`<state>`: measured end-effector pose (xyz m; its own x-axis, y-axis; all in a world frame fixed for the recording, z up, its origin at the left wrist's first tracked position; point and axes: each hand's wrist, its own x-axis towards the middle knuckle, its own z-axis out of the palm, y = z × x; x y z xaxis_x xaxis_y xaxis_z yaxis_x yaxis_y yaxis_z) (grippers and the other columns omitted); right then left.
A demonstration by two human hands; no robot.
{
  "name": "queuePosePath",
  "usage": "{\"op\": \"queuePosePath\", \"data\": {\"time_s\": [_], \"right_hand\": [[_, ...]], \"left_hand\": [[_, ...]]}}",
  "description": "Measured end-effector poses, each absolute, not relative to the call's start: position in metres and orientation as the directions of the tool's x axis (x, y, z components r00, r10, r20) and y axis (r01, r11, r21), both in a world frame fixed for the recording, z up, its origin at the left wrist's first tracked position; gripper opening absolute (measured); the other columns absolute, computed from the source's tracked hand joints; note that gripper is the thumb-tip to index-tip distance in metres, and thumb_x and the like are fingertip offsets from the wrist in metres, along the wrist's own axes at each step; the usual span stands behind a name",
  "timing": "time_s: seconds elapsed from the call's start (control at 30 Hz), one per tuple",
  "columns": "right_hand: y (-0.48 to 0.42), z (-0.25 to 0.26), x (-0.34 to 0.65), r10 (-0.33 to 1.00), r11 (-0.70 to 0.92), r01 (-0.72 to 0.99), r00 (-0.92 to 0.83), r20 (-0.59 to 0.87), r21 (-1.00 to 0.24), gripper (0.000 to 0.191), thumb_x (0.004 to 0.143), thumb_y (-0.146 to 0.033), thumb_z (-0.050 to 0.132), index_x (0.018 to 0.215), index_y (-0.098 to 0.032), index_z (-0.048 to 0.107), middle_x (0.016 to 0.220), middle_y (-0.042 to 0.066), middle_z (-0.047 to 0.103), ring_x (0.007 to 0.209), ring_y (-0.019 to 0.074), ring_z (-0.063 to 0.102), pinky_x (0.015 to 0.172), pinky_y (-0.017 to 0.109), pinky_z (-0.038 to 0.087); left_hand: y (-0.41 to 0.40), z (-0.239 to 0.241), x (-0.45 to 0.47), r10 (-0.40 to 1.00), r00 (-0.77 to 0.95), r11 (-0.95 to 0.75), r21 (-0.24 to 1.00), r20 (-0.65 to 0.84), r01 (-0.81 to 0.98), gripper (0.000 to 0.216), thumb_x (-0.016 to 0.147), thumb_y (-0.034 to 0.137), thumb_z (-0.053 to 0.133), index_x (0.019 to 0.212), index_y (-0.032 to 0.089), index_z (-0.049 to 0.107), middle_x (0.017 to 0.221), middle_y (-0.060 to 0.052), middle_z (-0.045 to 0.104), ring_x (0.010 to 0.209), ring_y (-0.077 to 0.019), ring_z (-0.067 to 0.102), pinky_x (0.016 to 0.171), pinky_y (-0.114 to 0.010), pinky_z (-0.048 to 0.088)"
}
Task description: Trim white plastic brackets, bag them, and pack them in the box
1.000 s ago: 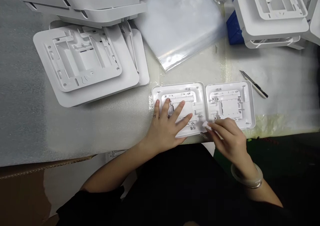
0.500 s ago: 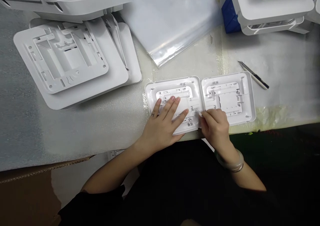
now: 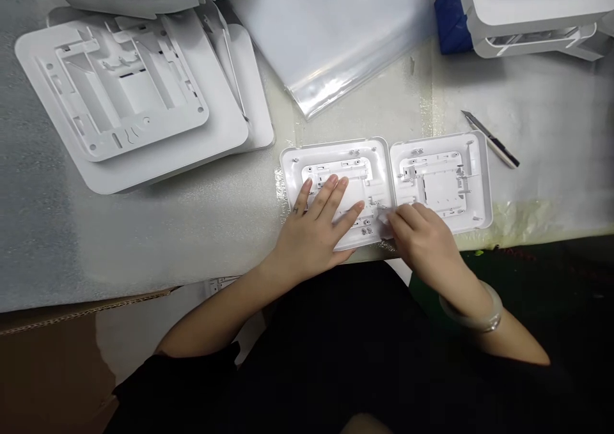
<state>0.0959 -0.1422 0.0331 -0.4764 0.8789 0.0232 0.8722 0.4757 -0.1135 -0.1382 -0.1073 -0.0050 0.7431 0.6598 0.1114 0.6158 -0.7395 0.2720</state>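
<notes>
Two white plastic housings lie side by side near the table's front edge, inner sides up. Across the left housing my left hand rests with its fingers spread, the thumb low by the front rim. My right hand is closed at the lower corner where the two housings meet. Its fingertips pinch something small and pale at the left housing's right side; I cannot make out what it is. The right housing sits just behind that hand, its lower left part covered.
A cutter knife lies right of the housings. Clear plastic bags are spread at the back middle. Larger white plastic panels are stacked at the left, more white housings at the back right beside a blue bin.
My right forearm and wrist have swung right and the hand lies flatter, its fingertips staying near the same corner. My left hand keeps its place on the housing. The whole view has shifted slightly.
</notes>
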Motion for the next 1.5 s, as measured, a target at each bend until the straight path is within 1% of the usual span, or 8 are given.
{"op": "queuePosePath", "data": {"time_s": [0.1, 0.2, 0.4, 0.5, 0.8, 1.07, 1.27, 1.5], "right_hand": [[-0.149, 0.028, 0.086, 0.891, 0.454, 0.891, -0.454, -0.019, 0.027, 0.025, 0.083, 0.0, 0.047, 0.066, -0.018, 0.052, 0.069, 0.007, 0.05, 0.066, 0.0197, 0.039, 0.058, 0.034, 0.028], [-0.153, 0.029, 0.079, 0.903, 0.429, 0.903, -0.43, -0.02, -0.026, 0.024, 0.082, -0.003, 0.049, 0.062, -0.017, 0.05, 0.065, 0.005, 0.049, 0.063, 0.0173, 0.039, 0.059, 0.033, 0.027], [-0.146, 0.036, 0.081, 0.917, 0.263, 0.865, -0.361, -0.168, -0.427, 0.026, 0.091, -0.013, 0.049, 0.066, -0.017, 0.05, 0.064, 0.002, 0.051, 0.055, 0.0122, 0.042, 0.053, 0.029, 0.028], [-0.144, 0.04, 0.092, 0.959, 0.191, 0.824, -0.271, -0.076, -0.533, 0.02, 0.095, -0.018, 0.051, 0.076, -0.017, 0.056, 0.071, 0.002, 0.054, 0.062, 0.0122, 0.05, 0.055, 0.026, 0.035], [-0.163, 0.024, 0.074, 0.948, 0.312, 0.948, -0.315, 0.047, 0.058, 0.026, 0.08, 0.004, 0.046, 0.065, -0.017, 0.05, 0.063, 0.005, 0.049, 0.059, 0.0163, 0.037, 0.054, 0.032, 0.023], [-0.149, 0.038, 0.089, 0.944, 0.258, 0.828, -0.326, -0.052, -0.499, 0.021, 0.096, -0.018, 0.049, 0.077, -0.017, 0.057, 0.068, 0.002, 0.053, 0.059, 0.0128, 0.045, 0.053, 0.027, 0.033], [-0.152, 0.032, 0.099, 0.822, 0.526, 0.709, -0.565, 0.067, -0.469, 0.015, 0.097, -0.015, 0.049, 0.101, -0.015, 0.063, 0.084, 0.007, 0.063, 0.073, 0.0171, 0.052, 0.065, 0.032, 0.041], [-0.142, 0.033, 0.099, 0.854, 0.323, 0.769, -0.488, -0.182, -0.551, 0.017, 0.1, -0.022, 0.049, 0.096, -0.014, 0.064, 0.087, 0.008, 0.065, 0.073, 0.0165, 0.059, 0.062, 0.028, 0.043]], "left_hand": [[-0.109, -0.005, -0.136, 0.67, 0.734, -0.732, 0.269, 0.112, 0.626, 0.072, 0.087, 0.055, 0.063, 0.146, 0.02, 0.042, 0.157, -0.022, 0.032, 0.148, -0.0375, 0.027, 0.119, -0.061, 0.017], [-0.109, -0.006, -0.136, 0.667, 0.737, -0.736, 0.26, 0.114, 0.625, 0.072, 0.087, 0.055, 0.064, 0.145, 0.019, 0.042, 0.157, -0.023, 0.033, 0.148, -0.0378, 0.026, 0.119, -0.062, 0.017], [-0.105, -0.008, -0.138, 0.641, 0.758, -0.753, 0.286, 0.119, 0.593, 0.07, 0.089, 0.056, 0.061, 0.145, 0.019, 0.042, 0.158, -0.021, 0.032, 0.149, -0.0373, 0.025, 0.119, -0.063, 0.017], [-0.104, -0.008, -0.139, 0.634, 0.764, -0.761, 0.276, 0.122, 0.587, 0.07, 0.089, 0.056, 0.059, 0.146, 0.019, 0.042, 0.158, -0.022, 0.032, 0.149, -0.0374, 0.025, 0.119, -0.062, 0.019], [-0.108, -0.007, -0.135, 0.66, 0.741, -0.739, 0.284, 0.124, 0.611, 0.07, 0.087, 0.052, 0.064, 0.145, 0.019, 0.044, 0.158, -0.021, 0.032, 0.149, -0.0372, 0.025, 0.12, -0.062, 0.016], [-0.103, -0.008, -0.137, 0.626, 0.768, -0.769, 0.268, 0.135, 0.58, 0.069, 0.09, 0.058, 0.057, 0.146, 0.019, 0.043, 0.156, -0.023, 0.034, 0.148, -0.0366, 0.027, 0.119, -0.062, 0.017], [-0.103, -0.008, -0.137, 0.627, 0.765, -0.772, 0.246, 0.145, 0.586, 0.068, 0.091, 0.059, 0.055, 0.145, 0.019, 0.044, 0.156, -0.023, 0.034, 0.148, -0.0362, 0.028, 0.118, -0.061, 0.02], [-0.103, -0.007, -0.137, 0.63, 0.768, -0.766, 0.256, 0.115, 0.59, 0.07, 0.089, 0.058, 0.059, 0.146, 0.02, 0.042, 0.157, -0.021, 0.033, 0.149, -0.0358, 0.026, 0.119, -0.061, 0.02]]}}
